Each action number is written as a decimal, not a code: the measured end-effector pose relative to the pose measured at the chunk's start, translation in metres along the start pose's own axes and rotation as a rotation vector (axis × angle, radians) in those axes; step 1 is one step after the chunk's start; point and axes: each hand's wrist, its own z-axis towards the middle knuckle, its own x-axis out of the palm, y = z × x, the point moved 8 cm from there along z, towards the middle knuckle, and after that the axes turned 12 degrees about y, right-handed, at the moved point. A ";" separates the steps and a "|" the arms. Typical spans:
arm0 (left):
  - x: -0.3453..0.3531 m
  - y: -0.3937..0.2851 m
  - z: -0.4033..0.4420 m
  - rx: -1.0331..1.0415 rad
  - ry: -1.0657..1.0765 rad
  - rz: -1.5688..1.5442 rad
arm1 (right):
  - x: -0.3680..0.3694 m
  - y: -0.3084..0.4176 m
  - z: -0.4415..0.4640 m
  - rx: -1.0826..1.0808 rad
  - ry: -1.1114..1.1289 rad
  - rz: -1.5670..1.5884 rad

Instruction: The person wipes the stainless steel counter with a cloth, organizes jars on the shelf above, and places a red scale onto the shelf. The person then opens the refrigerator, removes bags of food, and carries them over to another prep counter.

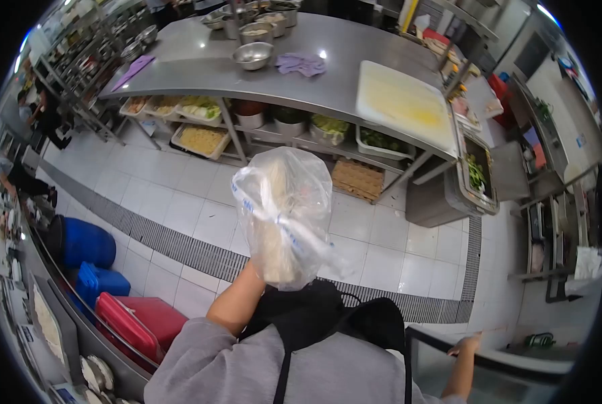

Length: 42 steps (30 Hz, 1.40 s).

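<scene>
A clear plastic bag [286, 219], knotted, with blue print and long pale contents that look like dried noodles, is held up in front of my chest. My left hand [257, 264] supports it from below and behind; most of its fingers are hidden by the bag. Down at the right, my right hand [466, 345] is closed over the edge of a dark-framed door [493, 355] with a light panel, beside my body. Part of that grip is out of sight.
A long steel counter [213, 57] stands ahead, bearing a metal bowl [253, 56], a purple cloth [301, 64] and a yellow-stained cutting board [405, 104]. Food tubs fill its lower shelf. Right of it is a waste bin [442, 195]; blue barrels [88, 241] and a red box [142, 323] stand left.
</scene>
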 end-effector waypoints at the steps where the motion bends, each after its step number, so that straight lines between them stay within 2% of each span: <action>1: -0.009 -0.017 -0.010 0.008 -0.019 0.031 | 0.006 0.022 -0.015 -0.054 -0.060 -0.105; 2: -0.016 -0.037 -0.017 0.018 -0.027 0.053 | 0.018 0.035 -0.018 0.004 -0.086 -0.043; 4: -0.028 -0.075 -0.028 0.038 -0.053 0.091 | 0.027 0.067 -0.093 -0.006 -0.113 -0.064; 6: -0.039 -0.111 -0.035 0.050 -0.079 0.130 | 0.038 0.094 -0.163 0.040 -0.270 0.016; 10: -0.058 -0.175 -0.041 0.070 -0.106 0.180 | 0.113 0.145 -0.147 0.049 -0.175 0.183; 16: -0.071 -0.243 -0.035 0.170 -0.129 0.190 | 0.096 0.234 -0.161 -0.050 -0.228 0.490; 19: -0.065 -0.265 -0.046 0.274 -0.121 0.101 | 0.055 0.281 -0.138 -0.185 -0.317 0.606; 22: -0.047 -0.287 -0.063 0.393 -0.090 -0.044 | -0.015 0.331 -0.089 -0.407 -0.476 0.685; 24: -0.037 -0.313 -0.080 0.459 -0.149 -0.005 | -0.092 0.375 -0.050 -0.637 -0.717 0.689; 25: -0.038 -0.331 -0.093 0.529 -0.246 0.042 | -0.147 0.394 -0.105 -0.761 -1.095 0.568; 26: -0.040 -0.346 -0.110 0.597 -0.350 0.079 | -0.210 0.422 -0.098 -0.833 -0.486 0.690; 27: -0.044 -0.361 -0.130 0.665 -0.458 0.105 | -0.273 0.447 -0.185 -1.068 -0.820 0.510; 28: -0.047 -0.378 -0.148 0.738 -0.503 0.139 | -0.326 0.465 -0.295 -1.213 -1.212 0.289; 29: -0.048 -0.396 -0.164 0.784 -0.526 0.168 | -0.380 0.504 -0.348 -1.290 -1.176 0.208; 30: -0.049 -0.416 -0.181 0.835 -0.547 0.197 | -0.436 0.541 -0.386 -1.391 -0.939 0.626; 31: -0.051 -0.438 -0.200 0.885 -0.571 0.223 | -0.450 0.562 -0.509 -1.588 -0.977 0.534; 32: -0.056 -0.458 -0.220 0.942 -0.609 0.230 | -0.449 0.586 -0.618 -1.745 -0.736 0.593; 33: -0.061 -0.477 -0.238 0.996 -0.649 0.236 | -0.452 0.614 -0.702 -1.855 -0.728 0.476; 35: -0.072 -0.526 -0.273 1.078 -0.685 0.229 | -0.422 0.661 -0.872 -2.043 -0.829 0.311; 37: -0.079 -0.576 -0.309 1.137 -0.701 0.203 | -0.378 0.716 -0.994 -2.194 -0.609 0.192; 39: -0.089 -0.624 -0.344 1.155 -0.716 0.300 | -0.323 0.764 -1.093 -2.473 -0.399 0.110; 41: -0.095 -0.675 -0.378 1.149 -0.747 0.373 | -0.271 0.816 -1.158 -2.470 -0.356 -0.113; 42: -0.097 -0.701 -0.390 1.147 -0.706 0.443 | -0.247 0.835 -1.187 -2.439 -0.515 -0.323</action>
